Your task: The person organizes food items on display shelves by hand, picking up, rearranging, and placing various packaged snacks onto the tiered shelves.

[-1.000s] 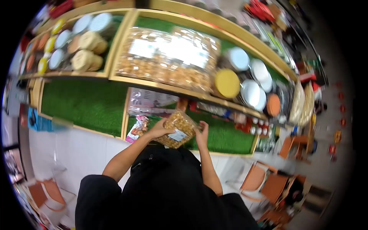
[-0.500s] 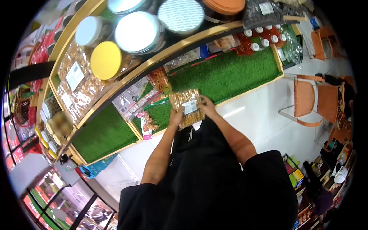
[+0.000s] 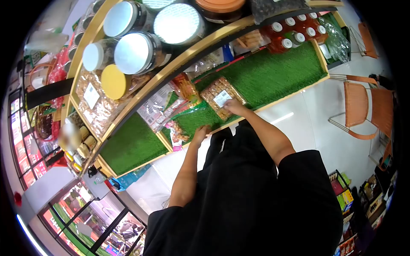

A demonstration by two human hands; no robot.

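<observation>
A clear bag of golden-brown nut-like snacks (image 3: pixel 212 93) with a white label lies on the green turf of the lower shelf. My right hand (image 3: pixel 235 107) has its fingers closed at the bag's right edge, by the label. Just left of the bag's lower end, my left hand (image 3: pixel 201 134) is at the shelf's front edge, holding nothing, fingers apart. A small pink-and-white snack packet (image 3: pixel 176 135) lies close to the left hand. Behind it are a green-edged clear packet (image 3: pixel 191 105) and an orange snack packet (image 3: pixel 184 85).
Large lidded jars (image 3: pixel 134 53) and a big labelled bag of snacks (image 3: pixel 95 106) fill the upper shelf. Red bottles with white caps (image 3: pixel 280 44) stand at the right end of the lower shelf. A wooden rim (image 3: pixel 282 98) borders the turf. Orange chairs (image 3: pixel 356 104) stand on the tiled floor.
The nut-snack bag went from both hands, in front of my body, down onto the turf. My left hand has come off it and moved lower; my right hand stays on it.
</observation>
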